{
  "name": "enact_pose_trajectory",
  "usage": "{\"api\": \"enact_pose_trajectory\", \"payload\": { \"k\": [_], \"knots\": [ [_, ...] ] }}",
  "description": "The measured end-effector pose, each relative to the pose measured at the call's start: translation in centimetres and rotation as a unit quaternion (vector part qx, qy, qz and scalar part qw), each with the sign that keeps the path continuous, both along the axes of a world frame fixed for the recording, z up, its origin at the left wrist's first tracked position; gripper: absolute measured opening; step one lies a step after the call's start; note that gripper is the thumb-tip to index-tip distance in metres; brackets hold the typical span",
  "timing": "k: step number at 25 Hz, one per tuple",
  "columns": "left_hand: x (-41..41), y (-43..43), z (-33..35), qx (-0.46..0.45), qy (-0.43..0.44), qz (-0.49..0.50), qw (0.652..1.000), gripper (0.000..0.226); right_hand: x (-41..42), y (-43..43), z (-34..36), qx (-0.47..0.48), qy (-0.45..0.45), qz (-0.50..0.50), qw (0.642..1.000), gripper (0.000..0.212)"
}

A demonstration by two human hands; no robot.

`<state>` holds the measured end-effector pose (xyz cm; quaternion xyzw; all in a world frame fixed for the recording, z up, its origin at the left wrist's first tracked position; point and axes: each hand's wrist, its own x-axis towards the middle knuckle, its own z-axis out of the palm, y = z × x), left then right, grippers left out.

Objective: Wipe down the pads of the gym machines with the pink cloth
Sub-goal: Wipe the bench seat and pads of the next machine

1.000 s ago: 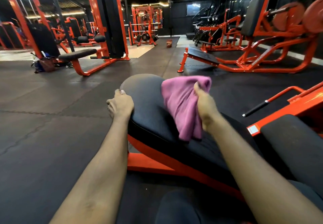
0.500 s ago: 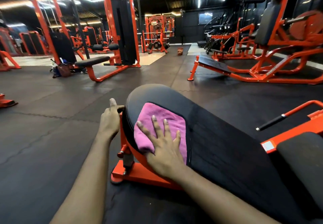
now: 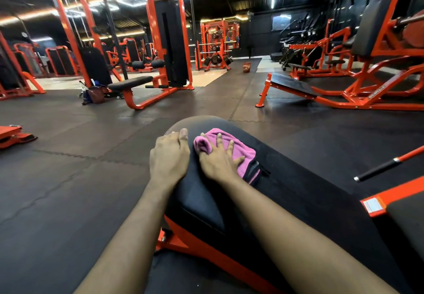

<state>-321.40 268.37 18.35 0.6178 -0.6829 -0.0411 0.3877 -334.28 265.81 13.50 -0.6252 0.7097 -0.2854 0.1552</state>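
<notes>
Pink fabric shows between the fingers [image 3: 219,141] of the right hand [image 3: 218,161], which lie straight and spread wide, pressing the crumpled pink cloth [image 3: 244,154] flat against the far, rounded end of the long black vinyl pad [image 3: 206,204]. Part of the cloth bunches up just left of the index finger, and a dark strip shows at its near right corner. Just beside it, the left hand [image 3: 168,156] grips the pad's left edge, thumb lying on top and the other fingers curled over the side; the two hands are close but apart. Both bare forearms reach in from the bottom of the view. The pad sits tilted on an orange steel frame [image 3: 206,251] standing on the dark rubber tile floor [image 3: 68,179]. To the right, an orange bar with a black grip [image 3: 378,170] angles upward. Further back stand an orange cable machine [image 3: 171,41] with a black bench seat [image 3: 130,82] and an orange plate-loaded machine [image 3: 367,91].
</notes>
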Motion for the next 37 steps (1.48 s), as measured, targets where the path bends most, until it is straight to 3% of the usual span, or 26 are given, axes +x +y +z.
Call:
{"api": "enact_pose_trajectory", "payload": {
  "k": [4, 10, 14, 18, 26, 31, 35, 37],
  "knots": [
    [-2.2, -0.8, -2.0, 0.042, -0.217, 0.068, 0.973, 0.054, -4.0, -5.4, -0.7, 0.016, -0.005, -0.035, 0.999, 0.067],
    [-2.3, -1.0, -3.1, 0.031, -0.292, 0.093, 0.951, 0.059, -10.3, -9.7, -1.6, 0.012, 0.006, -0.087, 0.996, 0.076],
    [-2.3, -1.2, -2.9, 0.038, -0.304, 0.094, 0.947, 0.06, -16.1, -12.0, -3.6, 0.047, 0.027, -0.152, 0.987, 0.071],
    [-2.6, -1.4, -2.7, 0.036, -0.29, 0.086, 0.952, 0.063, -20.5, -12.7, -5.3, 0.083, 0.009, -0.179, 0.98, 0.05],
    [-2.8, -0.8, -2.1, 0.032, -0.242, 0.072, 0.967, 0.063, -11.3, -6.0, -2.3, -0.006, -0.011, 0.063, 0.998, 0.067],
    [-2.4, 0.3, -1.1, 0.021, -0.128, 0.022, 0.991, 0.058, -7.2, 2.4, -3.2, -0.036, 0.004, 0.156, 0.987, 0.07],
    [-2.2, 1.2, -1.0, 0.037, -0.172, -0.021, 0.984, 0.054, -4.5, 10.2, -4.0, -0.081, 0.047, 0.185, 0.978, 0.058],
    [-2.2, 1.4, -1.0, 0.047, -0.202, -0.044, 0.977, 0.052, -3.3, 13.6, -4.6, -0.103, 0.061, 0.174, 0.977, 0.062]
  ]
}}
